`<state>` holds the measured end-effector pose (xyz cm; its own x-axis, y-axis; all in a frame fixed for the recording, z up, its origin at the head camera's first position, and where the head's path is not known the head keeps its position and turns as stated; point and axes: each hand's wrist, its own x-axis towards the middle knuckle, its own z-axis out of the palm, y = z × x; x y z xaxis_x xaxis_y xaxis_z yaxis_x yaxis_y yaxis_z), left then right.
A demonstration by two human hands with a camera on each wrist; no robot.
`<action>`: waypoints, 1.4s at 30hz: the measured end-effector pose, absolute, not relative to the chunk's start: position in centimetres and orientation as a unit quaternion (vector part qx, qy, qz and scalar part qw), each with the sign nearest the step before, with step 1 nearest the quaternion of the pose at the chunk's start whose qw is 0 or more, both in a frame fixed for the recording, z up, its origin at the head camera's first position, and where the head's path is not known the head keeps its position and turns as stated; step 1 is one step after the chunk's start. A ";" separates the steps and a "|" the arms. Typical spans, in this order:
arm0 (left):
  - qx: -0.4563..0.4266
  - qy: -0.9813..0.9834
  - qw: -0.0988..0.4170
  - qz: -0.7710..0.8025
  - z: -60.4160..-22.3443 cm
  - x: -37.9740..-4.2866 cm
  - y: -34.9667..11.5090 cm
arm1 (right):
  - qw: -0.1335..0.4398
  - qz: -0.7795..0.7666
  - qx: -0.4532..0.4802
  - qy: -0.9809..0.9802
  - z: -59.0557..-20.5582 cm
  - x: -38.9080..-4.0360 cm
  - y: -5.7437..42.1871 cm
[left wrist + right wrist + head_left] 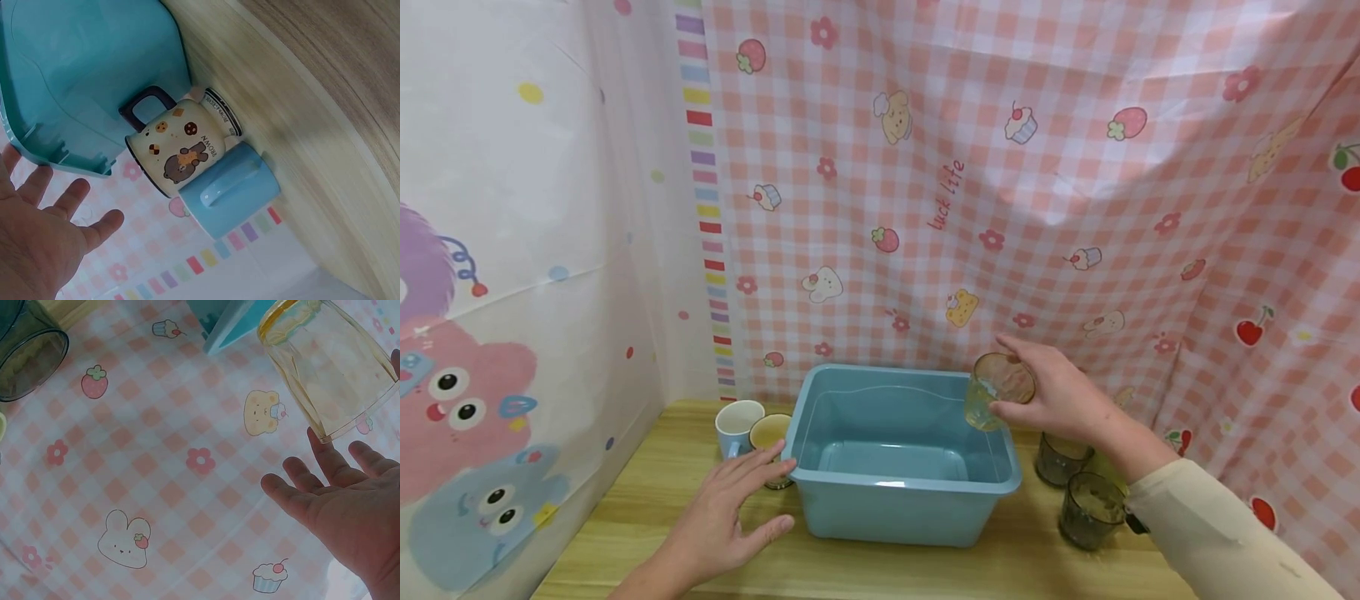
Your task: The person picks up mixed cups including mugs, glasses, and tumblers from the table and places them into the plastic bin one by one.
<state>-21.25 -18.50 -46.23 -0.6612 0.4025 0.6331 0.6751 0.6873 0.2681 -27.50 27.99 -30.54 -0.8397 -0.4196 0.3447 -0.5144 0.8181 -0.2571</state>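
A clear amber-tinted glass (pixel 1000 392) is pinched between the thumb and fingers of my right hand (pixel 1063 392), tilted over the right rim of the blue plastic basin (pixel 895 512). In the right wrist view the glass (pixel 334 369) appears beyond the fingertips, near a corner of the basin. My left hand (pixel 722 504) has its fingers spread, fingertips right at the basin's left rim. Beside that hand stand a light-blue mug (pixel 730 437) and a cream mug, whose bear print and dark handle show in the left wrist view (pixel 178 147).
Two dark smoky glasses (pixel 1090 517) stand on the wooden table (pixel 655 475) right of the basin, partly below my right forearm. A greenish thing (pixel 1108 468) sits behind them, mostly hidden. A pink checkered cloth (pixel 925 250) hangs close behind the basin.
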 end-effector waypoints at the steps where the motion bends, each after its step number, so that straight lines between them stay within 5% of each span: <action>1: -0.308 -0.877 0.274 -0.248 -46.2 -21.2 -18.5 | 0.137 0.173 0.248 -0.943 -30.6 -27.5 27.9; 42: -0.310 -0.878 0.271 -0.243 -46.3 -21.2 -18.7 | 0.111 0.194 0.260 -0.939 -33.8 -28.2 24.1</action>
<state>-21.23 -18.69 -46.31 -0.6606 0.4133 0.6267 0.6765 0.6897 0.2582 -28.18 24.06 -33.79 -0.8397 -0.4462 0.3096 -0.5324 0.7890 -0.3066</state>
